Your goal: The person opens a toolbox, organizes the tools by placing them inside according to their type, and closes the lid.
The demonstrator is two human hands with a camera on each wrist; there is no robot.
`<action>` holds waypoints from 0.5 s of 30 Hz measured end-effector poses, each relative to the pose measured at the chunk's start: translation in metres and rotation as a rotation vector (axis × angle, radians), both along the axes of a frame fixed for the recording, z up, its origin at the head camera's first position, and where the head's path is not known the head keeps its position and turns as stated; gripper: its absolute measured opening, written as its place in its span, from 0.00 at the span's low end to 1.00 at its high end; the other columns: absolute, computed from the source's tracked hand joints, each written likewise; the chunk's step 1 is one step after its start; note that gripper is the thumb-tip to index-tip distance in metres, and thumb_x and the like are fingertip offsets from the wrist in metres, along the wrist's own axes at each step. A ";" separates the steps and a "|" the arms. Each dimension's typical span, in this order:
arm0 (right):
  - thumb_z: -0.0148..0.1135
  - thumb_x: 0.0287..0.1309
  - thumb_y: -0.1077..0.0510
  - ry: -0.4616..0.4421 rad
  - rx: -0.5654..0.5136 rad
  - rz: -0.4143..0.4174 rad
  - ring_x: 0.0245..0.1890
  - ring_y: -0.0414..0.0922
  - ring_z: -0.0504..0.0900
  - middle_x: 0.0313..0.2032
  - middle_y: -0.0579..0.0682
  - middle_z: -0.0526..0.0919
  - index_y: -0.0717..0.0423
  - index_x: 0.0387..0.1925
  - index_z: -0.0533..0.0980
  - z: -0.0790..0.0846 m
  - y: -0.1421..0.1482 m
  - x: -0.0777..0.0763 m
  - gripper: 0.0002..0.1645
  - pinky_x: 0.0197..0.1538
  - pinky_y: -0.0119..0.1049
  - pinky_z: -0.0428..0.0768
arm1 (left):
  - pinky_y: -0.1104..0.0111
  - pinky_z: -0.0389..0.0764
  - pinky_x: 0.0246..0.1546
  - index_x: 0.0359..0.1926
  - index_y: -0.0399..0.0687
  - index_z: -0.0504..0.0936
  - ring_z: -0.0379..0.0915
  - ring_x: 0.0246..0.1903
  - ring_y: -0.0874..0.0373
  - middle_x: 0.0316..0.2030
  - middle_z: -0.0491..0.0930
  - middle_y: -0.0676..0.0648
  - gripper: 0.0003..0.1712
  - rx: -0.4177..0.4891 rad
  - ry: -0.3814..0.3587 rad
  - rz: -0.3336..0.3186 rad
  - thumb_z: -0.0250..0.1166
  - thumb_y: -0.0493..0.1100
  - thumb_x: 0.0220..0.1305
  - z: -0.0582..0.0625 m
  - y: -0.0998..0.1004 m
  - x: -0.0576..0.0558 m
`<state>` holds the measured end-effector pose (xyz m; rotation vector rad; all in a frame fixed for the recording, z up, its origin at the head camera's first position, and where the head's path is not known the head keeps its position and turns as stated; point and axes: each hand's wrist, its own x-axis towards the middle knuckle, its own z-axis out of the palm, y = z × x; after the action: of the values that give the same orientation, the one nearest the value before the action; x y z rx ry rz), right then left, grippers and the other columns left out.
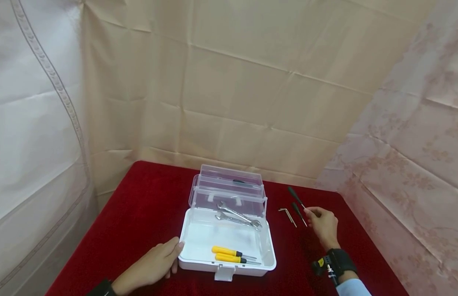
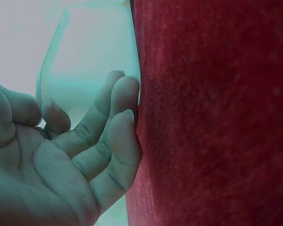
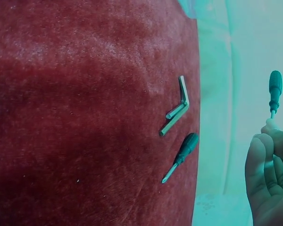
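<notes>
A white toolbox (image 1: 184, 234) stands with its clear lid (image 1: 230, 174) raised. My left hand (image 1: 160, 261) grips its left wall near the front corner, and in the left wrist view the curled fingers (image 2: 120, 141) lie along the outside. Out to the right, my right hand (image 1: 323, 224) pinches a dark-handled screwdriver (image 1: 293, 192) by its shaft, handle pointing away; the right wrist view shows this screwdriver (image 3: 275, 87) above the cloth. A second dark-handled screwdriver (image 1: 297, 209) lies beside that hand. Left of it are L-shaped hex keys (image 1: 288, 214).
Inside the box, two yellow-handled screwdrivers (image 1: 226, 258) lie near the front, and metal wrenches (image 1: 236, 216) are at the back. A dark-handled tool (image 1: 239, 181) shows at the lid. Red cloth (image 1: 151, 205) covers the table, with fabric curtains (image 1: 243, 90) on three sides.
</notes>
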<state>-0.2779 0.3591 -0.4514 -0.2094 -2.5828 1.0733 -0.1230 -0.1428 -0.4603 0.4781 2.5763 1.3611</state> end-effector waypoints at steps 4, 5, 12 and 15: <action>0.68 0.68 0.55 0.007 0.013 0.004 0.31 0.48 0.87 0.39 0.62 0.88 0.62 0.46 0.85 0.002 -0.004 -0.001 0.14 0.28 0.29 0.81 | 0.67 0.71 0.21 0.36 0.51 0.72 0.72 0.15 0.58 0.20 0.76 0.54 0.18 -0.001 0.003 0.007 0.45 0.53 0.84 0.000 0.000 0.001; 0.68 0.68 0.54 0.007 0.017 0.008 0.31 0.48 0.87 0.39 0.62 0.88 0.62 0.46 0.85 0.002 -0.005 -0.001 0.14 0.28 0.29 0.81 | 0.67 0.71 0.20 0.36 0.51 0.72 0.72 0.15 0.58 0.20 0.76 0.54 0.18 0.001 0.005 0.007 0.45 0.52 0.84 0.000 0.000 0.001; 0.68 0.68 0.52 0.035 0.083 0.020 0.31 0.48 0.87 0.36 0.59 0.89 0.59 0.46 0.86 0.005 -0.009 -0.002 0.14 0.28 0.30 0.79 | 0.68 0.69 0.21 0.36 0.52 0.72 0.71 0.17 0.57 0.21 0.75 0.52 0.17 -0.024 -0.027 0.041 0.48 0.54 0.82 0.001 0.000 0.001; 0.69 0.68 0.52 0.043 0.088 0.022 0.33 0.53 0.88 0.35 0.58 0.89 0.58 0.45 0.86 0.006 -0.012 -0.003 0.14 0.26 0.31 0.77 | 0.68 0.69 0.21 0.36 0.52 0.72 0.70 0.19 0.58 0.21 0.74 0.52 0.17 -0.039 -0.033 0.055 0.48 0.54 0.82 0.001 0.001 0.000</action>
<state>-0.2810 0.3473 -0.4454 -0.1353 -2.5921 0.9587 -0.1229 -0.1421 -0.4592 0.3771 2.6024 1.3216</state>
